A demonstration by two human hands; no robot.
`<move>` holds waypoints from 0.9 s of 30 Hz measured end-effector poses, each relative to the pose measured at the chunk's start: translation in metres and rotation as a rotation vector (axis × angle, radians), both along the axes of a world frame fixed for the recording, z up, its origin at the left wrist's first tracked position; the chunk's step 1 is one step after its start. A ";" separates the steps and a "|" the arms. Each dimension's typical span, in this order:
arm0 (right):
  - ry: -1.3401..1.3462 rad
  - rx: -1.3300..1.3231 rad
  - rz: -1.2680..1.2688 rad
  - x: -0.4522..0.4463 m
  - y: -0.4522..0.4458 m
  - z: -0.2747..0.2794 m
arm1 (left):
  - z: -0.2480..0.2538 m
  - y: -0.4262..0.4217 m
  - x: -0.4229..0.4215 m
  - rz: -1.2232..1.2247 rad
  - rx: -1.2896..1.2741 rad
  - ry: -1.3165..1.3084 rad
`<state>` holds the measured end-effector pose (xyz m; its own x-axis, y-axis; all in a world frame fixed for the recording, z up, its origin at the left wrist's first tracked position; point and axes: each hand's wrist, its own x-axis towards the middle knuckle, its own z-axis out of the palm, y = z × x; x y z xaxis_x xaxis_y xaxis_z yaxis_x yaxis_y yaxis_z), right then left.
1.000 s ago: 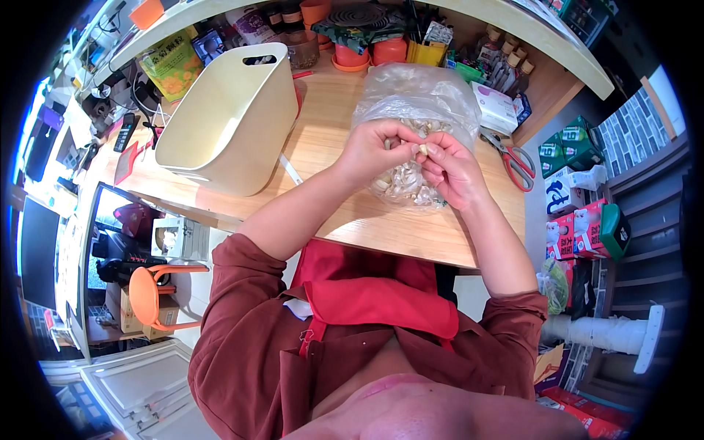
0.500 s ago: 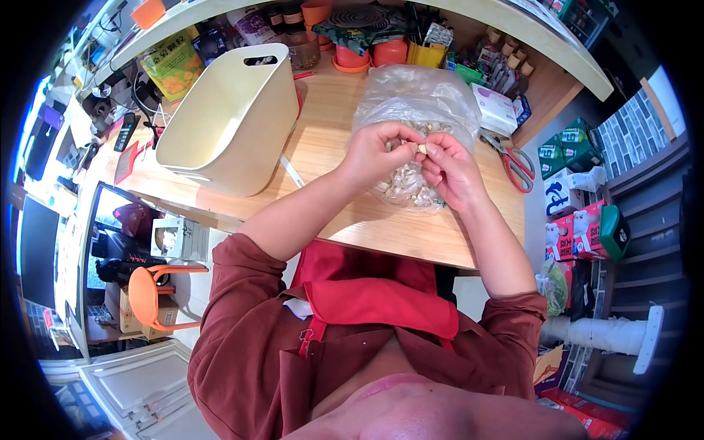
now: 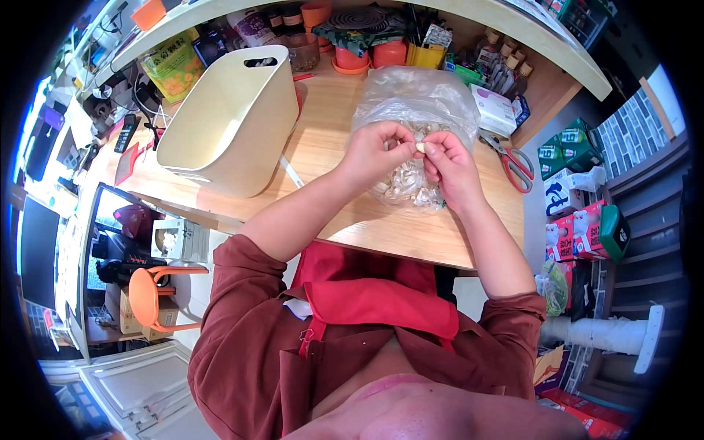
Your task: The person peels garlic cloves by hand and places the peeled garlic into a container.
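A small pale garlic clove (image 3: pixel 421 147) is pinched between the fingertips of both hands. My left hand (image 3: pixel 381 152) is closed on it from the left, thumb against fingers. From the right, my right hand (image 3: pixel 452 163) grips the same clove with thumb and forefinger. Just below the hands lies a clear plastic bag (image 3: pixel 418 92), its near part full of garlic cloves (image 3: pixel 414 185) and papery skins. The hands hide part of the bag's contents.
A cream bin (image 3: pixel 242 125) with a handle slot stands on the wooden table (image 3: pixel 352 220) at left. Red-handled scissors (image 3: pixel 515 165) lie right of the bag, near a white box (image 3: pixel 493 110). Pots and jars line the back under a shelf. An orange stool (image 3: pixel 150 297) stands lower left.
The fingers have shifted slightly around the clove, and more of its pale surface shows. Both hands stay in nearly the same place above the bag.
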<state>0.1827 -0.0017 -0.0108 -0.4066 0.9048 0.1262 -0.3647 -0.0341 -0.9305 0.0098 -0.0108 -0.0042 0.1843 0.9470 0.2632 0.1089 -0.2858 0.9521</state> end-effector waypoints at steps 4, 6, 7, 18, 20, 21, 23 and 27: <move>-0.044 0.005 -0.022 0.001 0.000 0.000 | 0.004 -0.002 0.001 -0.008 0.022 0.031; -0.168 0.173 -0.090 0.000 0.001 -0.003 | 0.001 0.000 0.000 0.000 0.012 0.033; -0.280 0.343 -0.154 -0.002 0.001 -0.006 | 0.000 0.001 0.000 0.004 0.008 0.034; -0.648 0.584 -0.316 -0.002 -0.004 0.002 | 0.003 -0.001 0.001 0.041 0.065 0.136; -0.598 0.557 -0.328 0.000 -0.002 0.001 | 0.002 -0.001 0.001 0.067 0.075 0.134; -0.560 0.556 -0.336 0.001 -0.002 0.001 | 0.003 -0.001 0.002 0.079 0.063 0.127; -0.484 0.553 -0.354 0.002 -0.002 0.001 | 0.003 -0.001 0.002 0.108 0.065 0.127; -0.304 0.493 -0.347 0.002 -0.007 0.003 | 0.001 0.002 0.002 0.186 0.128 0.183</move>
